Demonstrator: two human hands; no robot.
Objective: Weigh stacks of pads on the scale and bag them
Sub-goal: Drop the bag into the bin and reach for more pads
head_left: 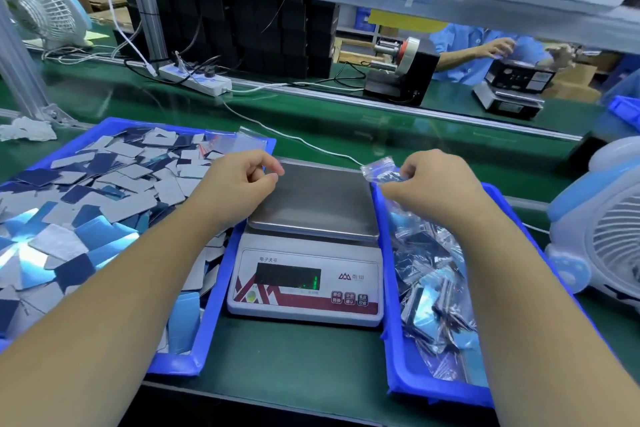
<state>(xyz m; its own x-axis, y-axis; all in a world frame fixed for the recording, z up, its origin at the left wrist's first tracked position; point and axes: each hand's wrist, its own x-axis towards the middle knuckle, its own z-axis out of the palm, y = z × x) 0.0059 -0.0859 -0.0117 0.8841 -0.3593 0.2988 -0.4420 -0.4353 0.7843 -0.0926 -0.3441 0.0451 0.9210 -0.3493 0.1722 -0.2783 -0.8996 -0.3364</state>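
A white electronic scale stands in the middle, its steel pan bare. Left of it a blue tray holds several loose grey and blue pads. On the right, another blue tray holds several filled clear bags. My right hand pinches a small clear bag with pads over the far end of the right tray. My left hand hovers at the scale's left edge, fingers curled, nothing visible in it. A few empty clear bags lie at the left tray's far corner.
A white-and-blue fan stands at the right, another fan at the far left. Across the green belt are a power strip, a tape dispenser, a second scale and another person's hands.
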